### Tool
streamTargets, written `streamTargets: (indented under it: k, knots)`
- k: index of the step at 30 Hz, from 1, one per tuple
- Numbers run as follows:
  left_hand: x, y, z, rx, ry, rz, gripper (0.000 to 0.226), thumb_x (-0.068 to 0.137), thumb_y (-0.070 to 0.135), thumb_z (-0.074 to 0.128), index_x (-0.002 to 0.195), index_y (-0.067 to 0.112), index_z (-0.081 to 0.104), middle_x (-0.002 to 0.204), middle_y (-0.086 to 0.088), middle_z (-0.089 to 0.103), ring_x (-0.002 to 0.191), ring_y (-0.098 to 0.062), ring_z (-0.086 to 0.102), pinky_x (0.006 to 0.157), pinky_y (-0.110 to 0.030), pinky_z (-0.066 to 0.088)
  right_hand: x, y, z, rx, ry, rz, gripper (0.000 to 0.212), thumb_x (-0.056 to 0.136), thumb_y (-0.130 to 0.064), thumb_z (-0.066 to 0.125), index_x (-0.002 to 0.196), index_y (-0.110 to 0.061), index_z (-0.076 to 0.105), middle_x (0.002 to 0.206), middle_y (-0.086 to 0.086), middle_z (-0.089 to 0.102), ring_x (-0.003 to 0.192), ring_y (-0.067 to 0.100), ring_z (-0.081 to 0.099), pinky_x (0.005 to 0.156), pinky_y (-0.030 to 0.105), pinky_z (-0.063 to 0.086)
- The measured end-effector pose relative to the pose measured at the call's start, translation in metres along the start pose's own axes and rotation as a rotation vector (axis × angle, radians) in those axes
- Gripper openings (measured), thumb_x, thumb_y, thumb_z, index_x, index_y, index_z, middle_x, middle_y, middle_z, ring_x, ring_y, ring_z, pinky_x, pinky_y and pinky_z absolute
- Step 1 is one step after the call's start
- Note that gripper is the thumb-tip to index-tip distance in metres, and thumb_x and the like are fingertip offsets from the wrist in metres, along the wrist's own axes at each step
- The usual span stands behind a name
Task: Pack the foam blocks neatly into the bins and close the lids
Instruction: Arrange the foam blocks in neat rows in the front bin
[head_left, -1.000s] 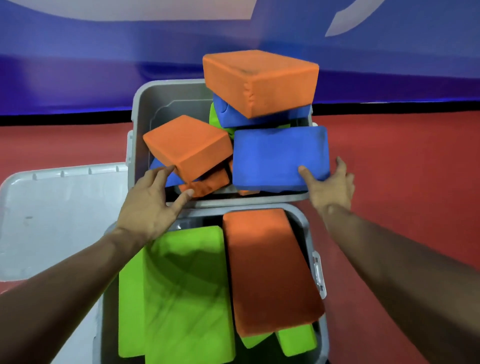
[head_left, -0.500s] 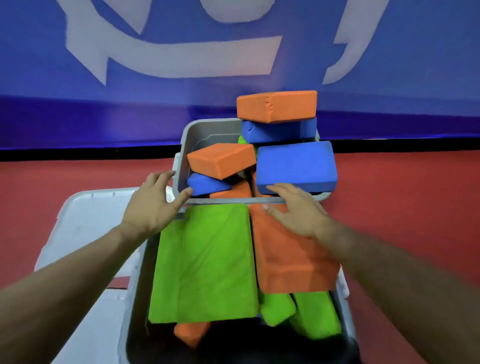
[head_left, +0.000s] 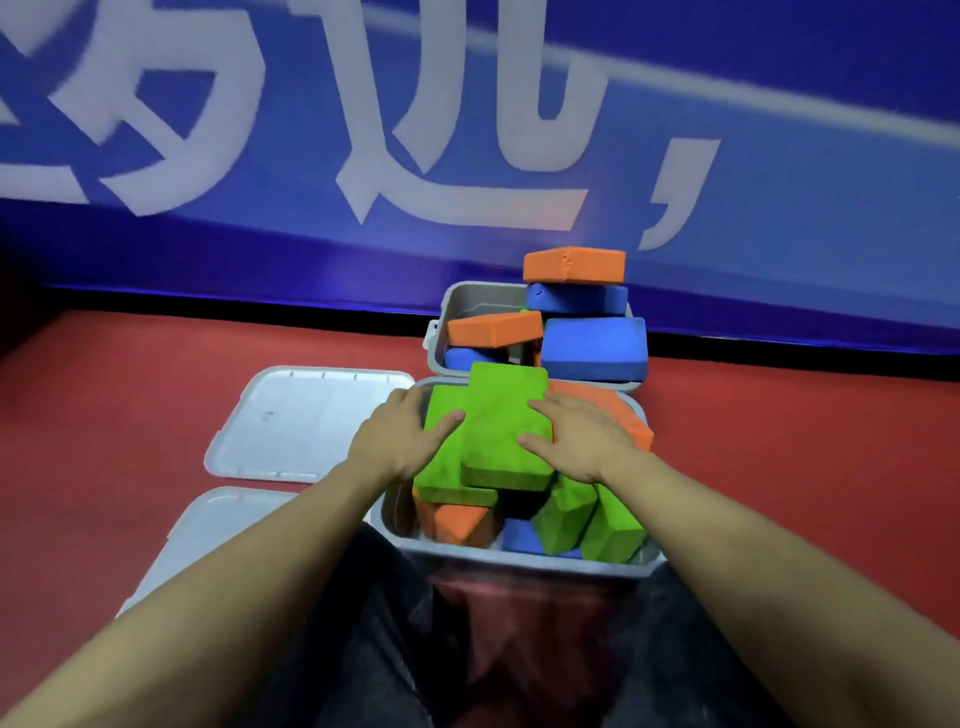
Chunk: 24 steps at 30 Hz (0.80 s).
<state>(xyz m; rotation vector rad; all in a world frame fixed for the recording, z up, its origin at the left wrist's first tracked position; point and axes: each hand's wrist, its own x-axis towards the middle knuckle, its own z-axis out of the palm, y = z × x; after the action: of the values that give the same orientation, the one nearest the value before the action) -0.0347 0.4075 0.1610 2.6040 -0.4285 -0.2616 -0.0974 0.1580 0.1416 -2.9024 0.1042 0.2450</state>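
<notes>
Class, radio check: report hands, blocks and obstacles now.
Left hand and right hand flat on top green block. Near bin overfull, far bin heaped. Both lids off.

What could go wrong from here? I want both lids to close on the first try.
1. The far grey plastic bin is heaped: the top orange foam block sits on a blue foam block well above the rim, so it may topple, and that lid likely won't shut.
2. In the near grey plastic bin, the large green foam block under the left hand and right hand lies skewed over tilted blocks; pressing may wedge them crooked.
</notes>
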Motion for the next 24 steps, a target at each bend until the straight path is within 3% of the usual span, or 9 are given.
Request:
streamTargets:
  k: [3,9,14,16,20,24]
  knots:
    - [0.002,-0.002,0.016,0.040,-0.065,-0.011,0.082,0.088,0.079,0.044,0.148,0.023,0.046,0.149,-0.006,0.048,0.133,-0.029,0.052,0.109,-0.044,0.044,-0.004,0.002,0.009,-0.019,-0.038,0.016,0.074,0.095,-0.066,0.045,0.157,-0.029,0.032,0.165,0.001,0.026,0.150,0.022,0.027,0.122,0.038,0.023]
    - [0.036,-0.021,0.048,0.056,-0.155,-0.042,0.068,0.095,0.066,0.051,0.143,0.018,0.050,0.141,-0.010,0.050,0.129,-0.029,0.053,0.107,-0.041,0.044,0.012,0.024,0.038,0.026,-0.091,0.072,0.074,0.095,-0.064,0.049,0.157,-0.029,0.030,0.166,-0.001,0.024,0.151,0.021,0.025,0.121,0.037,0.022]
    - [0.064,-0.047,0.071,0.080,-0.239,-0.088,0.077,0.094,0.067,0.052,0.151,0.017,0.044,0.149,-0.013,0.046,0.137,-0.030,0.048,0.113,-0.042,0.039,0.033,0.029,0.059,0.094,-0.171,0.155,0.077,0.093,-0.067,0.048,0.158,-0.033,0.025,0.166,-0.006,0.020,0.152,0.017,0.017,0.119,0.047,0.022]
    - [0.076,-0.056,0.079,0.068,-0.289,-0.115,0.078,0.094,0.065,0.055,0.152,0.014,0.044,0.150,-0.014,0.046,0.138,-0.030,0.047,0.114,-0.039,0.038,0.042,0.021,0.063,0.061,-0.162,0.170,0.076,0.092,-0.071,0.046,0.156,-0.035,0.028,0.164,-0.008,0.024,0.150,0.016,0.019,0.114,0.053,0.025]
    - [0.094,-0.084,0.093,-0.147,-0.352,-0.206,0.101,0.071,0.089,0.055,0.139,0.015,0.058,0.137,-0.006,0.064,0.119,-0.021,0.064,0.108,-0.039,0.047,0.056,0.009,0.067,0.003,-0.234,0.215,0.073,0.088,-0.073,0.048,0.150,-0.034,0.039,0.158,-0.002,0.030,0.145,0.023,0.027,0.109,0.059,0.026]
    - [0.098,-0.095,0.094,-0.255,-0.356,-0.315,0.082,0.086,0.068,0.063,0.138,0.006,0.058,0.138,-0.008,0.063,0.122,-0.025,0.062,0.109,-0.037,0.045,0.065,-0.002,0.065,-0.052,-0.147,0.257,0.064,0.088,-0.071,0.048,0.136,-0.029,0.054,0.141,0.002,0.047,0.133,0.028,0.040,0.106,0.052,0.028]
